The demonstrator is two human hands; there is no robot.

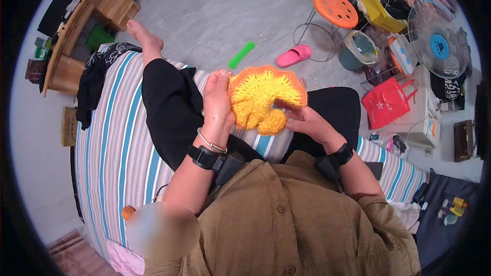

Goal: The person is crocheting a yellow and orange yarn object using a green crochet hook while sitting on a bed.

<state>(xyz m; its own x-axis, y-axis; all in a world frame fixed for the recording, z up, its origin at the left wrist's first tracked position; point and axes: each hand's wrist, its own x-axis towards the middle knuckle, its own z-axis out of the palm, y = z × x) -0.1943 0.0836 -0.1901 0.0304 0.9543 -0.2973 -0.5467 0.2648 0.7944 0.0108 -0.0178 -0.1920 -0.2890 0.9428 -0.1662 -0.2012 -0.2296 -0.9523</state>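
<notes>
A ruffled yellow crocheted or knitted piece (264, 97) with an orange edge is held up above my lap. My left hand (218, 101) pinches its left side, thumb and fingers closed on the yarn. On the right, my right hand (312, 122) grips the curled side, with some fingers hidden behind it. Just beyond my left fingertips appears a tool with a bright green handle (241, 55). A thin shaft seems to run from it towards my left hand; whether the hand holds it, I cannot tell.
I sit on a striped bed sheet (111, 122). A small orange-brown ball (128, 212) lies to my left. On the floor are a pink slipper (294, 56), an orange stool (335, 9) and a lined bin (357, 50). A fan (439, 46) and red bag (387, 102) stand right.
</notes>
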